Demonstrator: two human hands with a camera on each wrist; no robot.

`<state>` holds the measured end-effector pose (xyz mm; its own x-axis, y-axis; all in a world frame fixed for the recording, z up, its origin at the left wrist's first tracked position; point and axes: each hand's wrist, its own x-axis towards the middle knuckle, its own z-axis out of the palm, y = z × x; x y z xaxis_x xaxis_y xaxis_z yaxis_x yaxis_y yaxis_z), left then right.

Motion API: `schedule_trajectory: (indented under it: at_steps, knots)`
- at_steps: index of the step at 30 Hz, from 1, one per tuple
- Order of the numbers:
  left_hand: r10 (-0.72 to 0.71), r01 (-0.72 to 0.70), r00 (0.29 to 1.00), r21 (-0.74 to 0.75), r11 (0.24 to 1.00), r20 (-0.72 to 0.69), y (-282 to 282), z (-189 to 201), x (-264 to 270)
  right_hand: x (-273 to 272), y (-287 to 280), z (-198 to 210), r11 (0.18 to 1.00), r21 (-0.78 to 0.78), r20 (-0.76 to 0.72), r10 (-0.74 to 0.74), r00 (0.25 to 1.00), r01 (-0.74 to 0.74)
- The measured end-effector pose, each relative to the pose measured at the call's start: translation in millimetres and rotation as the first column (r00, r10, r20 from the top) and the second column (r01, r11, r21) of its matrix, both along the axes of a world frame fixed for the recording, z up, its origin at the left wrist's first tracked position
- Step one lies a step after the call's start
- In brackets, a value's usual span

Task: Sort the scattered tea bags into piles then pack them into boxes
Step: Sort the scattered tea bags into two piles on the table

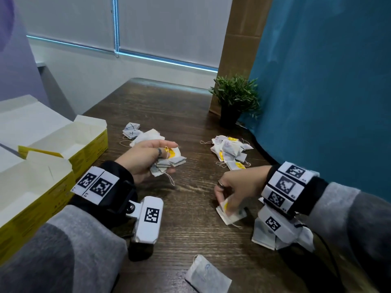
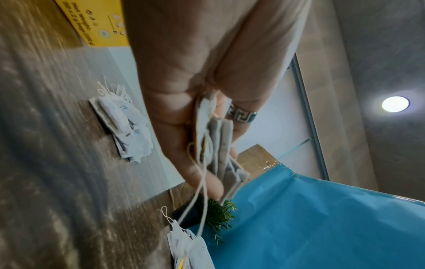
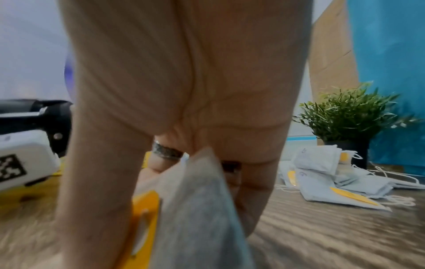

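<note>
tea bags (image 1: 169, 161): a bunch at frame centre, gripped in curled left hand (image 1: 141, 159) | right hand (image 1: 237, 187), lower right, pinched another bag (image 1: 230, 212) on the table (image 1: 190, 106) | piles (image 1: 230, 151) centre right and centre | open boxes (image 1: 69, 140) left | plant (image 1: 234, 98) upper right

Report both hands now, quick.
Left hand: grips a bunch of tea bags.
Right hand: pinches a few tea bags at the table.
</note>
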<state>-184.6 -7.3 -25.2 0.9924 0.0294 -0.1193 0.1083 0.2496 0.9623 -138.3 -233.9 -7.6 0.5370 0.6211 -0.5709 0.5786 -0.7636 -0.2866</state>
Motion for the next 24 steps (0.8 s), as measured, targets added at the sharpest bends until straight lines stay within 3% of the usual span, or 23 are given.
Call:
schedule_trajectory:
  at_steps: [3,4,6,8,11,14,16,21,24]
  knots:
    - [-0.006,0.006,1.000,0.005,1.000,-0.024,-1.3,-1.9,1.4,2.1,7.1,14.2,0.940,0.336,0.025,-0.075,0.997,0.062]
    - [-0.020,0.020,1.000,0.004,1.000,-0.017,-2.3,-2.2,1.6,6.0,10.1,17.5,0.866,0.485,0.016,-0.149,0.989,0.123]
    - [-0.088,0.087,0.996,0.012,0.996,0.018,-6.2,-1.4,1.4,13.6,18.1,19.3,0.637,0.720,-0.112,-0.286,0.952,0.276]
    - [-0.159,0.159,0.986,0.004,0.987,0.057,-11.8,1.0,-0.6,18.2,29.6,15.0,0.436,0.798,-0.291,-0.327,0.899,0.416]
    - [-0.187,0.188,0.979,0.000,0.982,0.082,-18.8,0.6,-2.4,23.9,44.5,6.6,0.284,0.791,-0.474,-0.277,0.836,0.542]
    - [-0.051,0.042,0.995,0.091,0.995,0.090,-17.6,-2.0,3.9,32.9,50.1,3.9,0.205,0.755,-0.576,-0.248,0.779,0.623]
    - [0.035,-0.044,0.997,0.128,0.991,0.068,-11.6,0.8,9.3,42.6,46.7,6.8,0.168,0.745,-0.584,-0.303,0.753,0.645]
    - [0.119,-0.120,0.993,0.327,0.937,0.022,15.7,11.3,35.9,90.8,7.9,7.9,0.203,0.710,-0.499,-0.531,0.685,0.675]
    - [0.132,-0.089,0.988,0.395,0.915,-0.083,33.6,11.7,58.8,111.0,-17.0,1.2,0.193,0.711,-0.392,-0.689,0.610,0.676]
